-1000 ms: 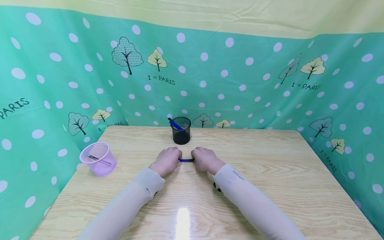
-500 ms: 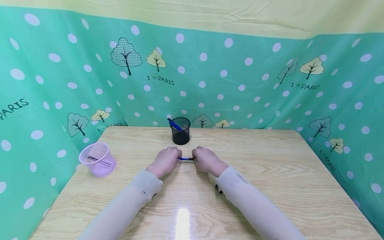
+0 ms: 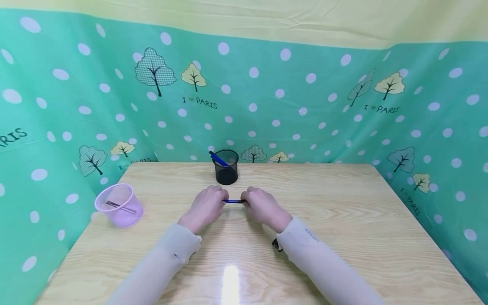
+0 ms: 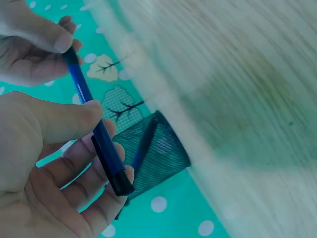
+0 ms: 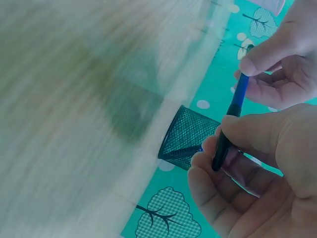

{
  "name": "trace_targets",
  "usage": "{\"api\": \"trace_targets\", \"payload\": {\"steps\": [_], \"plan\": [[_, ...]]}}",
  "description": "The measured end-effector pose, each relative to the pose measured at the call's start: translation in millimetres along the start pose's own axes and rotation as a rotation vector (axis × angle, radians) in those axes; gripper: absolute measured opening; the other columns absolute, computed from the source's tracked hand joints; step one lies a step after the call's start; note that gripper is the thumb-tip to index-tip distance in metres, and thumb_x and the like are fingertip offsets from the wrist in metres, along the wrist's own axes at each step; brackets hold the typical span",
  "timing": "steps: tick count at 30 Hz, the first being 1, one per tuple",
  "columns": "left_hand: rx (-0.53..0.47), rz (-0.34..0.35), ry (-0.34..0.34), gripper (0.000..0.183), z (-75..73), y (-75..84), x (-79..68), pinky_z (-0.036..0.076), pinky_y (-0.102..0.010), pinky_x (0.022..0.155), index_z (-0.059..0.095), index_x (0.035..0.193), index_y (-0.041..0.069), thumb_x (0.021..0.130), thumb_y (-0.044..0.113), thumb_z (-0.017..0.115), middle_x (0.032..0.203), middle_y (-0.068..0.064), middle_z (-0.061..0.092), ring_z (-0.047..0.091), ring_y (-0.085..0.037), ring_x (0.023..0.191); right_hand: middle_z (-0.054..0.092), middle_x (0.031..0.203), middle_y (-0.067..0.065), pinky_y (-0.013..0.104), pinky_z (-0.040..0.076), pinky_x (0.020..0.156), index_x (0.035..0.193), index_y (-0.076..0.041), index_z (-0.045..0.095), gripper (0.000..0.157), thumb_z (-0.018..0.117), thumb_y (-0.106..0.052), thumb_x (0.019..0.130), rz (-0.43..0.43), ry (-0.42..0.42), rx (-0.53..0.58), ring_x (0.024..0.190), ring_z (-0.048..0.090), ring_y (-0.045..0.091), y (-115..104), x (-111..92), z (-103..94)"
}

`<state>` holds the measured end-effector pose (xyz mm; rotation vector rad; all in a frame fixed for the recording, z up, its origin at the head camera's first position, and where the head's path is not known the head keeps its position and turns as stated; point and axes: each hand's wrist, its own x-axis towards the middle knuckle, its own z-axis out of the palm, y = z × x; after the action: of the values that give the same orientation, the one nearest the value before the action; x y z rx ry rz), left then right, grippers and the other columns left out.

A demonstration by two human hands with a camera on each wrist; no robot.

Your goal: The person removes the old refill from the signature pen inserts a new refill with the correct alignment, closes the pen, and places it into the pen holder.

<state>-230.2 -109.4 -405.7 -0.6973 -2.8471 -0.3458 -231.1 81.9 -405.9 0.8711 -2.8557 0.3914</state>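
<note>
A blue pen (image 3: pixel 233 201) with black ends spans the gap between the two hands, held level above the table in the head view. My left hand (image 3: pixel 207 206) pinches its clip end between thumb and fingers; in the left wrist view the black clip (image 4: pixel 99 154) lies along the barrel under the thumb. The right hand (image 3: pixel 264 207) pinches the opposite black end, as the right wrist view shows, with the thumb (image 5: pixel 247 130) on top. Just beyond the hands stands a black mesh pen cup (image 3: pixel 226 174) holding another blue pen (image 3: pixel 218 159).
A light purple basket (image 3: pixel 127 218) with dark thin sticks (image 3: pixel 122 207) inside stands at the table's left edge. Dotted green cloth (image 3: pixel 305 118) hangs behind the wooden table (image 3: pixel 324 190) and along both its sides.
Both wrists have spread slightly outward while the hands keep their hold on the pen. The pen sits a touch higher in the head view, and the whole view has shifted a little.
</note>
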Motion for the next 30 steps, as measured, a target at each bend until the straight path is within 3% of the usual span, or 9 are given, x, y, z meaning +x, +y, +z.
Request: {"api": "trace_targets", "payload": {"steps": [7,20,30], "plan": [[-0.007,0.046,0.038,0.008,-4.2,9.1,-5.8,0.048,-0.033,0.070,0.070,0.089,0.011,0.084,0.005,0.070,0.082,0.000,0.059,0.055,-0.019,0.078,0.057,0.081,-0.002,0.028,0.049,0.065,0.094,-0.011,0.070,0.009,0.064,-0.008,0.088,0.008,0.045,0.000,0.073,0.056,0.013,-0.1,-11.5,-4.1],[-0.021,0.040,0.098,0.009,-4.3,17.2,-8.5,0.047,-0.032,0.071,0.070,0.093,0.010,0.085,0.006,0.070,0.084,0.000,0.059,0.055,-0.019,0.081,0.059,0.083,-0.001,0.029,0.051,0.068,0.096,-0.010,0.071,0.012,0.065,-0.004,0.087,0.013,0.117,0.018,0.076,0.057,0.013,2.9,-18.4,-9.3],[-0.017,0.065,0.148,0.016,-2.3,20.3,-9.0,0.046,-0.033,0.070,0.069,0.092,0.010,0.079,0.007,0.077,0.083,-0.001,0.059,0.055,-0.020,0.078,0.058,0.083,-0.002,0.027,0.050,0.068,0.096,-0.010,0.072,0.012,0.067,-0.004,0.087,0.033,0.140,0.028,0.076,0.055,0.012,4.8,-20.9,-9.0]]}}
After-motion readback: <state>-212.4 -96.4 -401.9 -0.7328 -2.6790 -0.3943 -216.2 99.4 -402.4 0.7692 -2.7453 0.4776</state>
